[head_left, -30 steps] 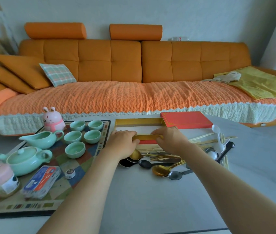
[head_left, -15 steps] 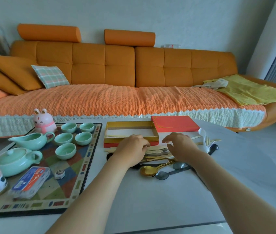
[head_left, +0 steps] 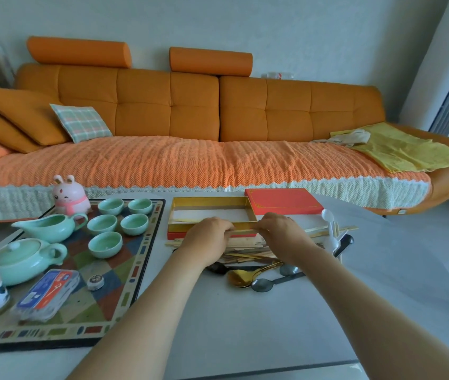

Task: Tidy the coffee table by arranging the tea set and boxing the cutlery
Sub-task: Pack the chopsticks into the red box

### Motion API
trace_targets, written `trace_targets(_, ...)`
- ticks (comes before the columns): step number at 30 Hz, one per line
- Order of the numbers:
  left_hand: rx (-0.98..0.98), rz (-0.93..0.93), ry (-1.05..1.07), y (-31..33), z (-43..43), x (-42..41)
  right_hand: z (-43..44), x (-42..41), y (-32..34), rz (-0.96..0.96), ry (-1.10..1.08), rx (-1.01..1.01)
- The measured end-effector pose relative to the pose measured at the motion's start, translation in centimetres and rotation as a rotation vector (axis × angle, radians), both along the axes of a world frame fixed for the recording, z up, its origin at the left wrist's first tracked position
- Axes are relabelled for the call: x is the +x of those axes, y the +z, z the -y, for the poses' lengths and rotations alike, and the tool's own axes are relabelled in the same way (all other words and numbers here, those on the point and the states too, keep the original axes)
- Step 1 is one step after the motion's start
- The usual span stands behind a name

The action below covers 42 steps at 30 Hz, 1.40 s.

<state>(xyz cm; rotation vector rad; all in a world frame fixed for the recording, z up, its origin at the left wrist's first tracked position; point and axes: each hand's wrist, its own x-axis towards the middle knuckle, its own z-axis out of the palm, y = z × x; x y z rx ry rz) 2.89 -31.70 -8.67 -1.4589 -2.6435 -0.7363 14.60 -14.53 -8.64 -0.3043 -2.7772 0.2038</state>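
The tea half looks done to me: the celadon-green lidded teapot point(head_left: 23, 260), the matching green pouring pitcher point(head_left: 49, 227) and the five small green cups point(head_left: 120, 224) all sit grouped on the patchwork-patterned mat with a black border point(head_left: 124, 294). The cutlery half has barely started. The shallow gold-rimmed cardboard box with a red base point(head_left: 209, 215) lies open just beyond my knuckles, and it is nearly bare; one pale stick lies near its front-left corner, though I can't make out from here whether anything else is in it. Its flat red lid point(head_left: 283, 200) rests beside it, touching the far-right corner. My left hand point(head_left: 208, 239) and right hand point(head_left: 280, 234) each pinch an end of a slim bundle of pale wooden chopsticks point(head_left: 243, 231), held level right at the box's near wall, not yet inside. Under my wrists the rest waits on the white tabletop point(head_left: 245, 325): more chopsticks, the gold metal spoon point(head_left: 241, 278), dark grey spoons point(head_left: 264, 284), a white plastic spoon point(head_left: 327, 216) and a black-handled piece point(head_left: 344, 244). All of that is left to box, then the lid goes on.
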Motion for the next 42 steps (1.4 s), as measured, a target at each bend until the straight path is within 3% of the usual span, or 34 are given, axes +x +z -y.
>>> trace_targets(8, 0.176, -0.039, 0.154, 1.5, 3.3, -3.8, 1.5, -2.7, 0.3, -0.268, 0.029, -0.060)
trace_targets(13, 0.166, -0.218, 0.219, 1.1, 4.5, -5.0, 2.5, -4.8, 0.3, -0.310, -0.003, -0.020)
trace_targets(16, 0.104, -0.274, 0.200, 0.7, 4.6, -5.0, 2.9, -5.8, -0.1, -0.255, -0.056, -0.038)
trace_targets(23, -0.141, -0.179, 0.102, 0.3, 4.4, -4.3, 3.4, -6.5, 0.2, -0.094, -0.044, -0.250)
trace_targets(28, -0.284, -0.134, 0.130, 0.9, 4.1, -4.0, 3.8, -5.2, 0.8, 0.036, -0.022, -0.214)
trace_targets(31, -0.267, -0.096, 0.117, 0.6, 3.8, -4.1, 3.6, -4.8, 0.6, 0.101, -0.017, -0.172)
trace_targets(34, -0.152, -0.094, 0.104, 0.4, 3.6, -4.1, 2.7, -4.6, -0.1, -0.101, 0.053, -0.081)
trace_targets(37, 0.030, -0.216, 0.086, 0.7, 3.6, -3.7, 2.6, -4.1, 0.4, -0.229, 0.075, 0.020)
trace_targets(39, 0.092, -0.215, 0.062, 1.0, 3.7, -3.3, 3.1, -3.6, 1.0, -0.175, 0.094, -0.025)
trace_targets(42, 0.030, -0.121, 0.027, 1.1, 4.2, -2.7, 3.8, -3.3, 1.1, 0.085, 0.073, -0.027)
